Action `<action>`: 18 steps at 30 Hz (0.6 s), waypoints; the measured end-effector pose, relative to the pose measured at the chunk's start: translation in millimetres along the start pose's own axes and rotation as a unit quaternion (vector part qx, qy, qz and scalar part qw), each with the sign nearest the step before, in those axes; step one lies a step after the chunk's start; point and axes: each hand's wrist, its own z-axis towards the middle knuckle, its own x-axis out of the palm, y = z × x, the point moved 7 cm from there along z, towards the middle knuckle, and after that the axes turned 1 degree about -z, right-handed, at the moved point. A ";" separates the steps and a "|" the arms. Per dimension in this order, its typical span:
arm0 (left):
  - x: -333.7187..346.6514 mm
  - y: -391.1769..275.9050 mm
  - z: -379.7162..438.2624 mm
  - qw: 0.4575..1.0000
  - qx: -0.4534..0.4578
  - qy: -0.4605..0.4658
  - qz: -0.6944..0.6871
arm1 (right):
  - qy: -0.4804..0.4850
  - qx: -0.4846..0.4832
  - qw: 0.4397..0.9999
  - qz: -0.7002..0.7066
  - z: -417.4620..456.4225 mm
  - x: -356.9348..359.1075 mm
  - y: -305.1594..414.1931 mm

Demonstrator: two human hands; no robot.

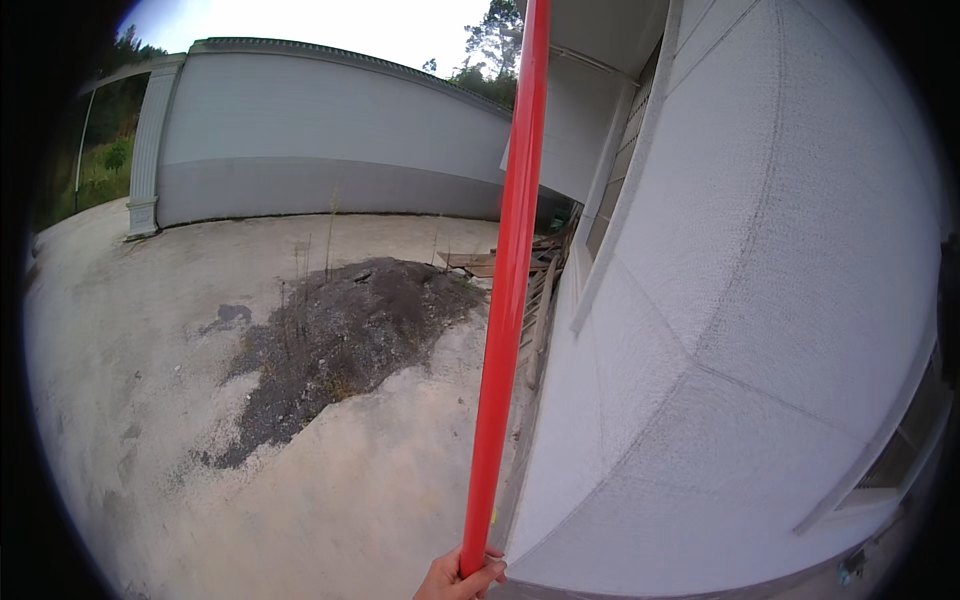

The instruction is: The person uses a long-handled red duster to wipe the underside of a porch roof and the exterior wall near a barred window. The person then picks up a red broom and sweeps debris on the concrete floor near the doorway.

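My left hand (459,579) is wrapped around the lower visible part of a smooth, glossy red pole (504,300) at the bottom centre. Its thumb lies across the near side, and fingertips show at the right of the pole. The pole rises nearly upright, leaning slightly right, and runs out of the top of the view. What is at its upper end cannot be seen. Close by on the right stands the pale textured wall (720,300) of a building. My right hand is out of view.
A gravel heap (360,322) with weeds lies on the concrete ground (360,487). Wooden planks (469,262) and a wooden ladder (534,319) lie near the building. A white-and-grey boundary wall (330,150) closes the back, ending at a fluted pillar (150,150). Windows (619,165) line the building.
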 end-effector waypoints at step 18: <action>-21.4 5.0 40.4 0.979 -0.069 0.173 -0.084 | -0.088 -0.074 0.993 0.003 69.8 59.3 34.0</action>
